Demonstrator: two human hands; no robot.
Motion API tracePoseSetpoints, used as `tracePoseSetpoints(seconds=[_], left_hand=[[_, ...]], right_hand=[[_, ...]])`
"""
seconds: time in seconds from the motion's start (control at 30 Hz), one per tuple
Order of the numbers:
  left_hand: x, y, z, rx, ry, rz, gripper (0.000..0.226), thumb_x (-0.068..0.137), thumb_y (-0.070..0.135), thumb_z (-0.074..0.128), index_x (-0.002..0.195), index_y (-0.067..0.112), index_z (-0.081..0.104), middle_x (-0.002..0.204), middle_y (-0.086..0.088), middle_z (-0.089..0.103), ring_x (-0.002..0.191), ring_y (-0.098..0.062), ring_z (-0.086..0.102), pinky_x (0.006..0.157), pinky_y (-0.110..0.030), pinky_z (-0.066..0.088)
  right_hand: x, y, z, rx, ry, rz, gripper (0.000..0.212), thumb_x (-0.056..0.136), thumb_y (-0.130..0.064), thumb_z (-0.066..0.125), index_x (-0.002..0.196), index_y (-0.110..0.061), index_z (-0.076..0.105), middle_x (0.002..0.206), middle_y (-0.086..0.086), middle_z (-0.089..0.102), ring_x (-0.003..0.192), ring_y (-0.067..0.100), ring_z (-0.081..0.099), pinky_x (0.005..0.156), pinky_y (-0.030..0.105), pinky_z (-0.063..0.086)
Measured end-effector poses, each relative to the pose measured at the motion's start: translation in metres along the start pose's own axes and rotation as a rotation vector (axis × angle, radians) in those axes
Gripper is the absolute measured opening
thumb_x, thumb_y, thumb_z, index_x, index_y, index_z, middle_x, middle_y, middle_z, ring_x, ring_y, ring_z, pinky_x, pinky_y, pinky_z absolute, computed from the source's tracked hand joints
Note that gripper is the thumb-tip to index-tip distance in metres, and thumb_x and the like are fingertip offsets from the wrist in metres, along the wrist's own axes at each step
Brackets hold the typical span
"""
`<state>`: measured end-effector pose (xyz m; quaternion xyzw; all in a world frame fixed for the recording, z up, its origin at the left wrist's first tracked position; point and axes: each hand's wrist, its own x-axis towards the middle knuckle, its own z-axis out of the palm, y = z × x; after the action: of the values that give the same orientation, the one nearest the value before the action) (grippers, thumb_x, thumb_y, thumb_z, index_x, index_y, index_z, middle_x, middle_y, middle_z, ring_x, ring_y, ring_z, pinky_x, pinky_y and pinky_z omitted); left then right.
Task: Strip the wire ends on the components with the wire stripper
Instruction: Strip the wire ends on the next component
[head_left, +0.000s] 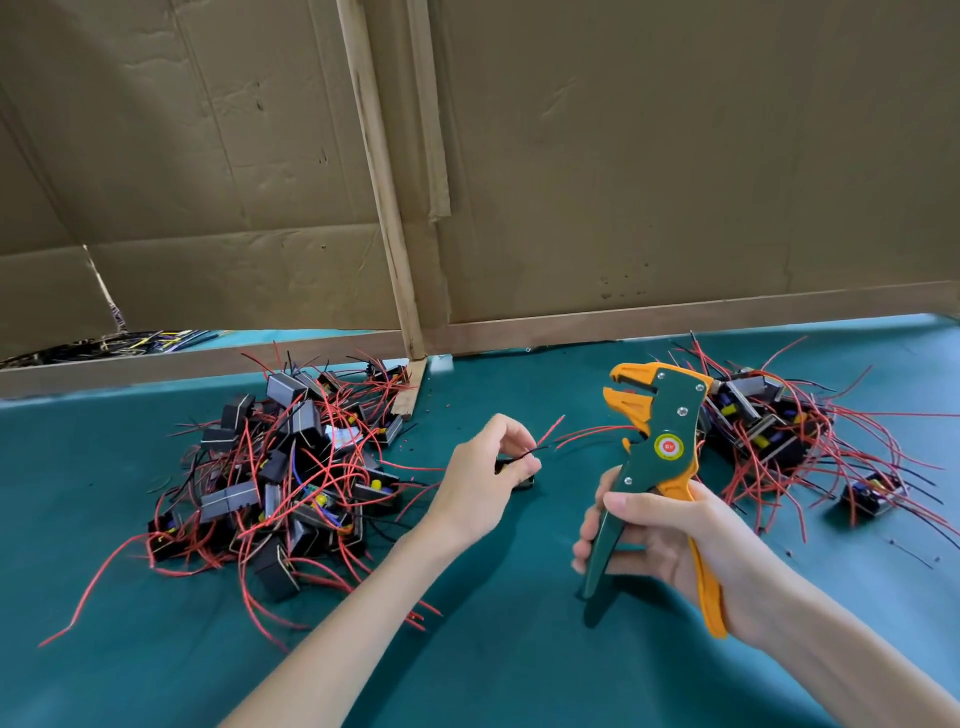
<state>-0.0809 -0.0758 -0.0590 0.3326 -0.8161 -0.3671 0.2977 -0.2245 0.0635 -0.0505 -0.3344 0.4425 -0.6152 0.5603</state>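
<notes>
Wire stripper (660, 431): upright over green mat (519, 649), jaws up.
R hand (670, 540): fingers wrapped round its handles.
L hand (483, 478): pinching black wire (530, 453) of one component (525, 480), just left of stripper.
Other components: left pile (291, 467) & right pile (769, 421) on mat.

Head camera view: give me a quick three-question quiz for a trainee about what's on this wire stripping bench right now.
1. Which hand holds the wire stripper?
2. True or false: the left hand is empty.
3. How many heaps of wired components lie on the green mat? A one, B two, C three.

Key
1. The right hand, wrapped round the handles, with the tool's head pointing up.
2. False: it holds a small black component and pinches its thin black wire.
3. B: the left pile and the right pile.
</notes>
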Motion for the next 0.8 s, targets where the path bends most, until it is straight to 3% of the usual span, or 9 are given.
tracePoseSetpoints(seconds=[0.1, 0.13, 0.2, 0.27, 0.4, 0.47, 0.6, 0.7, 0.8], left_hand=[[0.001, 0.000, 0.001, 0.059, -0.007, 0.005, 0.002, 0.091, 0.016, 0.063, 0.093, 0.017, 0.063, 0.086, 0.016, 0.065, 0.086, 0.002, 0.059, 0.104, -0.035, 0.036], [0.001, 0.000, 0.000, 0.066, -0.008, 0.008, 0.003, 0.092, 0.016, 0.062, 0.092, 0.016, 0.066, 0.085, 0.016, 0.067, 0.085, 0.002, 0.059, 0.108, -0.037, 0.032], [0.000, 0.002, -0.001, 0.039, -0.020, 0.014, 0.010, 0.093, 0.014, 0.061, 0.092, 0.015, 0.071, 0.084, 0.011, 0.070, 0.082, 0.001, 0.061, 0.103, -0.030, 0.035], [-0.001, 0.005, -0.004, 0.023, -0.023, 0.029, 0.015, 0.093, 0.011, 0.061, 0.099, 0.015, 0.074, 0.085, 0.004, 0.071, 0.084, -0.005, 0.061, 0.086, -0.019, 0.041], [0.003, 0.020, -0.021, 0.006, 0.083, 0.095, 0.021, 0.092, 0.013, 0.062, 0.108, 0.023, 0.072, 0.088, -0.010, 0.062, 0.085, -0.013, 0.057, 0.076, -0.006, 0.035], [0.005, 0.033, -0.033, -0.033, 0.107, 0.151, 0.023, 0.092, 0.013, 0.062, 0.108, 0.028, 0.070, 0.088, -0.014, 0.060, 0.083, -0.011, 0.055, 0.077, -0.008, 0.035], [0.003, 0.053, -0.047, -0.002, 0.059, 0.261, 0.023, 0.091, 0.011, 0.062, 0.109, 0.025, 0.070, 0.082, 0.000, 0.059, 0.078, 0.006, 0.053, 0.077, -0.005, 0.034], [0.001, 0.060, -0.050, -0.022, 0.030, 0.286, 0.021, 0.092, 0.009, 0.061, 0.108, 0.019, 0.071, 0.085, -0.005, 0.062, 0.079, 0.002, 0.062, 0.080, -0.008, 0.038], [-0.001, 0.063, -0.051, -0.070, 0.000, 0.268, 0.019, 0.091, 0.009, 0.062, 0.101, 0.025, 0.066, 0.082, 0.000, 0.066, 0.081, -0.012, 0.067, 0.084, -0.027, 0.048]], right_hand=[[0.002, 0.001, -0.002, -0.002, -0.020, 0.007, 0.019, 0.062, -0.013, 0.081, 0.077, -0.006, 0.071, 0.079, 0.030, 0.064, 0.075, 0.047, 0.067, 0.072, 0.055, 0.056], [0.002, 0.001, -0.003, -0.003, -0.023, 0.011, 0.022, 0.060, -0.014, 0.082, 0.077, -0.006, 0.071, 0.079, 0.030, 0.064, 0.075, 0.047, 0.066, 0.072, 0.054, 0.056], [0.003, 0.002, -0.004, -0.010, -0.028, 0.019, 0.024, 0.058, -0.016, 0.083, 0.078, -0.007, 0.072, 0.079, 0.030, 0.064, 0.076, 0.048, 0.067, 0.072, 0.054, 0.056], [0.003, 0.003, -0.005, -0.032, -0.042, 0.019, 0.025, 0.058, -0.017, 0.084, 0.078, -0.007, 0.072, 0.080, 0.030, 0.065, 0.076, 0.048, 0.067, 0.073, 0.054, 0.056], [0.001, 0.003, -0.004, -0.083, -0.116, 0.009, 0.038, 0.057, -0.026, 0.093, 0.082, -0.007, 0.071, 0.081, 0.029, 0.065, 0.077, 0.048, 0.067, 0.075, 0.055, 0.055], [0.000, 0.004, -0.003, -0.110, -0.138, 0.006, 0.039, 0.058, -0.027, 0.093, 0.083, -0.007, 0.070, 0.081, 0.030, 0.065, 0.077, 0.048, 0.067, 0.076, 0.056, 0.055], [-0.003, 0.007, -0.001, -0.148, -0.165, 0.009, 0.038, 0.060, -0.026, 0.092, 0.084, -0.007, 0.069, 0.082, 0.030, 0.065, 0.077, 0.047, 0.067, 0.076, 0.056, 0.055], [-0.004, 0.006, 0.001, -0.149, -0.167, 0.011, 0.039, 0.060, -0.025, 0.093, 0.085, -0.007, 0.069, 0.082, 0.031, 0.065, 0.077, 0.048, 0.066, 0.077, 0.058, 0.055], [-0.005, 0.005, 0.001, -0.148, -0.155, -0.003, 0.040, 0.060, -0.026, 0.093, 0.084, -0.007, 0.069, 0.081, 0.030, 0.065, 0.076, 0.049, 0.066, 0.077, 0.059, 0.055]])
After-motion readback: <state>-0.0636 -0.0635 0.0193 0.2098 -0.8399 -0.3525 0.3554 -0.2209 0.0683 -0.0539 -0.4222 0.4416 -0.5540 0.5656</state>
